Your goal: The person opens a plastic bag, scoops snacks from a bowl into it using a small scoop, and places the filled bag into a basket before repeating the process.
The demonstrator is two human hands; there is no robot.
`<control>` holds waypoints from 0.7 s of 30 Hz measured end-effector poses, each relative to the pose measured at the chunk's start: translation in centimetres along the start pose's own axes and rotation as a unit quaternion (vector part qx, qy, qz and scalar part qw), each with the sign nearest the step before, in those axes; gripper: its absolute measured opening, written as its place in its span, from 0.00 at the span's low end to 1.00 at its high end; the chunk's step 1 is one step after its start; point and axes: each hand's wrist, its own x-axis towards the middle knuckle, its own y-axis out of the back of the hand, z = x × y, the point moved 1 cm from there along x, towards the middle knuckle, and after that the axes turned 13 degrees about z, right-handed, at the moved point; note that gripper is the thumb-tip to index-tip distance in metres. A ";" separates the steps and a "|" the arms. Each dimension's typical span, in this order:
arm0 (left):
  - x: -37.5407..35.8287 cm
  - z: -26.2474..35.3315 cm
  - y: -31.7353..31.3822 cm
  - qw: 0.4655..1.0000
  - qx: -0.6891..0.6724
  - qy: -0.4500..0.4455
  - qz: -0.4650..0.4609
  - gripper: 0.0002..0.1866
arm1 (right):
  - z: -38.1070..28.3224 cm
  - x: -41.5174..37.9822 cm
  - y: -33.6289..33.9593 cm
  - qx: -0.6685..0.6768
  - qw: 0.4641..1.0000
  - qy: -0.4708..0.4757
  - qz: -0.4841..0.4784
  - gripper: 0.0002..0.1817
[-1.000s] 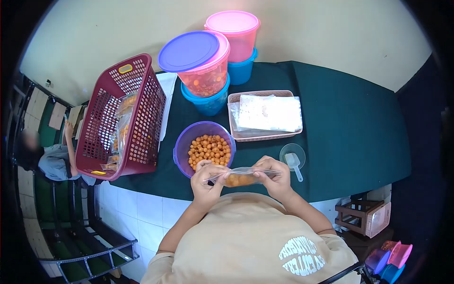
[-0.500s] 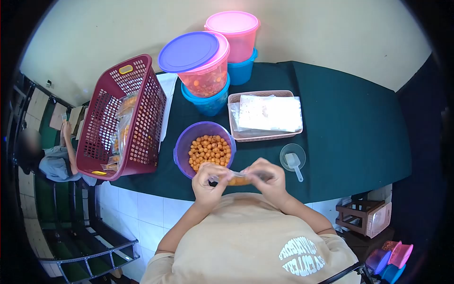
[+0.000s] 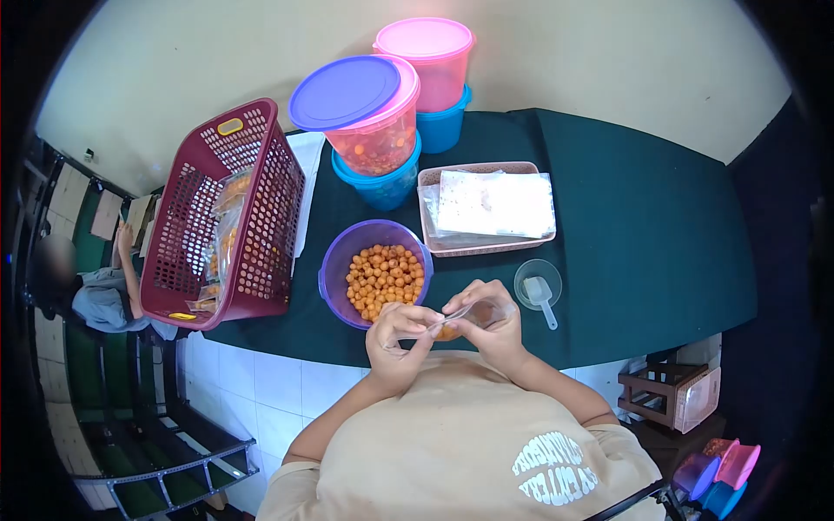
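A clear plastic bag with orange-brown balls in it is pinched at its top edge by both hands, close to my chest. My left hand is closed on the bag's left side, and my right hand is closed on its right side. The fingertips of the two hands nearly meet. Just beyond my left hand stands a purple bowl holding many round orange-brown balls. To the right of my right hand, a white scoop rests in a small clear bowl.
A maroon basket with filled bags stands at the left. Stacked tubs are at the back, beside a pink tray of plastic bags. Another person is at the far left; a stool is at the lower right.
My hands have drawn closer together along the bag's top edge, my left hand shifting right. The bag's upper edge now bulges up near my right hand.
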 end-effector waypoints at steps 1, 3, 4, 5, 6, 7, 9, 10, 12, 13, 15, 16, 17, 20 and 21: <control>0.0 0.2 -0.2 1.000 0.002 -0.002 0.014 0.14 | 0.1 -0.1 0.0 0.000 1.000 -0.001 0.001 0.17; 0.1 0.3 -0.3 1.000 0.001 0.011 0.027 0.14 | 0.2 -0.2 0.0 0.028 1.000 -0.009 0.003 0.18; 0.1 0.3 -0.3 0.999 0.001 0.025 0.040 0.14 | 0.4 -0.2 0.1 0.029 1.000 -0.009 0.003 0.18; 0.1 0.2 -0.3 0.999 0.002 0.025 0.040 0.14 | 0.7 -0.2 0.3 0.029 0.999 -0.035 0.013 0.17; 0.0 0.1 -0.3 0.999 0.007 0.032 0.041 0.14 | 1.0 -0.2 0.5 0.029 0.997 -0.062 0.024 0.17; -0.1 0.0 -0.4 0.998 0.011 0.039 0.041 0.14 | 1.1 -0.3 0.5 0.029 0.997 -0.062 0.024 0.17; 0.1 0.0 -0.4 0.999 0.020 0.031 0.039 0.13 | 1.3 -0.2 0.3 0.075 0.991 -0.092 0.055 0.17; 0.1 0.0 -0.5 0.999 0.028 0.023 0.035 0.13 | 1.2 -0.2 0.2 0.075 0.991 -0.092 0.055 0.17; 0.3 0.1 -0.6 0.999 0.035 0.017 0.032 0.13 | 0.9 -0.2 0.0 0.110 0.983 -0.118 0.083 0.18; 0.4 0.1 -0.6 0.999 0.043 0.011 0.030 0.12 | 0.7 -0.1 -0.1 0.110 0.983 -0.118 0.083 0.18; 0.5 -0.1 -0.7 0.998 0.048 0.007 0.029 0.12 | 0.5 0.1 -0.1 0.152 0.974 -0.130 0.108 0.21; 0.6 -0.2 -0.8 0.998 0.052 0.004 0.026 0.12 | 0.7 0.2 0.0 0.152 0.974 -0.129 0.109 0.21; 0.7 -0.1 -0.8 0.998 0.052 0.005 0.025 0.12 | 0.9 0.3 0.3 0.143 0.978 -0.112 0.108 0.23; 1.1 0.1 -0.6 0.995 0.089 -0.040 0.018 0.11 | 0.7 1.0 0.8 0.130 0.982 -0.077 0.117 0.26; 1.0 0.1 -0.3 0.994 0.105 -0.037 0.014 0.11 | 0.6 1.2 1.0 0.127 0.982 -0.062 0.128 0.27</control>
